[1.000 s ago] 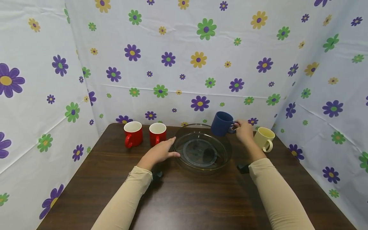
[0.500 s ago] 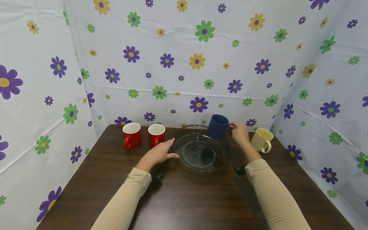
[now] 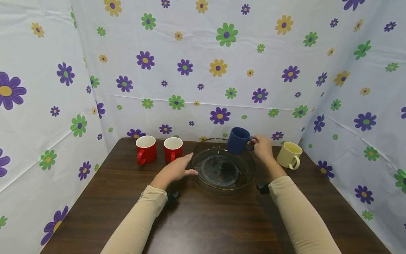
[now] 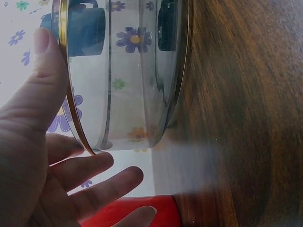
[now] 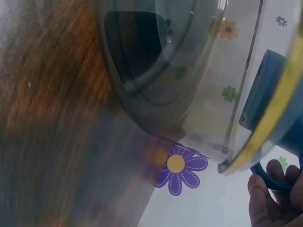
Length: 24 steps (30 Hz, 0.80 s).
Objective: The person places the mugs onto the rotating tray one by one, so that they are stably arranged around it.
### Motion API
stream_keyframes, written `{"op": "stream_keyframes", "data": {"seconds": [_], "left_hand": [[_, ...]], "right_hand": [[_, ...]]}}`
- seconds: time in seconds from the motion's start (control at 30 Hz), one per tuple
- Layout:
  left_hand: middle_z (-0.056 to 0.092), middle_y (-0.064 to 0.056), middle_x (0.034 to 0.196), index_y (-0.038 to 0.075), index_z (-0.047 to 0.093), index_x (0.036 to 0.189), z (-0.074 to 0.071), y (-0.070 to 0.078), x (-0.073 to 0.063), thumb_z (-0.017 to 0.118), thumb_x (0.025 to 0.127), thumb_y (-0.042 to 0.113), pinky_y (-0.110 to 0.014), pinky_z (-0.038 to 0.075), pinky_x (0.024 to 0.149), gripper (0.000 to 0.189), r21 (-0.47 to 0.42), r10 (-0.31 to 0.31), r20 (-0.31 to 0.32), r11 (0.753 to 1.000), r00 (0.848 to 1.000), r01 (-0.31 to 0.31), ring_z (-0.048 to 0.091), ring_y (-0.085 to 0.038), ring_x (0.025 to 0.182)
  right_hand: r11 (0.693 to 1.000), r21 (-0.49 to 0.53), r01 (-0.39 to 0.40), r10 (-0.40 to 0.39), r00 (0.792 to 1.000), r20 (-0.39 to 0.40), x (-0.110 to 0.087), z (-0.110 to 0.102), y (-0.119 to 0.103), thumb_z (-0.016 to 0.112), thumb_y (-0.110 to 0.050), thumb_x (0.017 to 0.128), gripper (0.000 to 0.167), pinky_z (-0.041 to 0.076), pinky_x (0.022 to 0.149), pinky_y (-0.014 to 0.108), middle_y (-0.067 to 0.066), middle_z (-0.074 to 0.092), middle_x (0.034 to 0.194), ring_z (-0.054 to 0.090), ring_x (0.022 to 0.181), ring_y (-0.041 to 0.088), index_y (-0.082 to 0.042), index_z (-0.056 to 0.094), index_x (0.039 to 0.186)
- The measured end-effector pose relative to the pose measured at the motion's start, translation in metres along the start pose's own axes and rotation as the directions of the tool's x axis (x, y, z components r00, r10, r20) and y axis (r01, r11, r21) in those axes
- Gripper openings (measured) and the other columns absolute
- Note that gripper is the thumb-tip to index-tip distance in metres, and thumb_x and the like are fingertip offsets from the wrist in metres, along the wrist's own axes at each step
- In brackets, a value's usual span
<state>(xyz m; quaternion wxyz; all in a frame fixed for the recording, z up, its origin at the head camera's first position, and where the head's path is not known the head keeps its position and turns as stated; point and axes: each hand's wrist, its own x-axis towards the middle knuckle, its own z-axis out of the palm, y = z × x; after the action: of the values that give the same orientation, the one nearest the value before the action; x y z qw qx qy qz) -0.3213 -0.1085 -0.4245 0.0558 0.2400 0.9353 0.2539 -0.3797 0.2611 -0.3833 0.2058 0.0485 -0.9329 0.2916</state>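
A navy blue mug (image 3: 238,141) hangs upright over the back right part of a large see-through bowl (image 3: 203,183). My right hand (image 3: 264,149) grips the mug by its handle; in the right wrist view, thumb and fingers close around that handle (image 5: 274,183). The bowl has a thin gold rim (image 5: 270,125) and stands on the table. At its left side is my left hand (image 3: 175,171), thumb and fingers spread along the rim, fingertips right at it. The left wrist view shows the thumb (image 4: 47,71) against the rim and the other fingers fairly straight.
Two red mugs with white insides, one farther left (image 3: 147,151) and one (image 3: 173,149) just behind my left hand, stand along the back edge. A pale yellow mug (image 3: 289,155) stands right of my right hand. Flowered cloth (image 3: 190,46) encloses the dark wooden table (image 3: 215,225).
My right hand has moved the blue mug left and slightly down, farther over the bowl. The left hand stays at the bowl's rim.
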Motion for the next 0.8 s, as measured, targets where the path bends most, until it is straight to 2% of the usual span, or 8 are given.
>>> {"op": "stream_keyframes", "data": {"seconds": [0.2, 0.5, 0.8], "left_hand": [[0.034, -0.017, 0.161, 0.0, 0.03, 0.158, 0.0, -0.002, 0.001, 0.074, 0.091, 0.044, -0.048, 0.03, 0.12, 0.091, 0.004, 0.003, 0.0, 1.0, 1.0, -0.003, 0.036, -0.032, 0.148], [0.034, -0.016, 0.161, 0.0, 0.03, 0.158, -0.001, -0.004, 0.003, 0.074, 0.09, 0.046, -0.048, 0.029, 0.12, 0.092, 0.007, 0.004, -0.003, 1.0, 1.0, -0.004, 0.035, -0.032, 0.148], [0.035, -0.016, 0.161, 0.0, 0.03, 0.158, 0.002, -0.007, 0.005, 0.074, 0.09, 0.046, -0.048, 0.029, 0.12, 0.093, 0.008, 0.006, -0.002, 1.0, 1.0, -0.006, 0.036, -0.031, 0.148]], "right_hand": [[1.0, 0.014, -0.001, 0.001, 1.0, -0.001, 0.0, 0.006, 0.001, 0.051, -0.001, 0.102, 0.021, 0.05, 0.089, 0.055, 0.026, 0.071, 0.095, 0.064, 0.095, 0.043, 0.009, 0.07, 0.102], [0.998, -0.003, -0.066, 0.066, 0.997, 0.036, -0.002, 0.014, -0.001, 0.051, -0.004, 0.103, 0.022, 0.05, 0.089, 0.054, 0.025, 0.071, 0.103, 0.063, 0.096, 0.041, 0.006, 0.07, 0.11], [0.996, -0.024, -0.085, 0.086, 0.994, 0.065, -0.002, 0.02, -0.004, 0.052, -0.001, 0.101, 0.025, 0.048, 0.093, 0.056, 0.026, 0.069, 0.112, 0.061, 0.101, 0.042, 0.006, 0.068, 0.119]]}}
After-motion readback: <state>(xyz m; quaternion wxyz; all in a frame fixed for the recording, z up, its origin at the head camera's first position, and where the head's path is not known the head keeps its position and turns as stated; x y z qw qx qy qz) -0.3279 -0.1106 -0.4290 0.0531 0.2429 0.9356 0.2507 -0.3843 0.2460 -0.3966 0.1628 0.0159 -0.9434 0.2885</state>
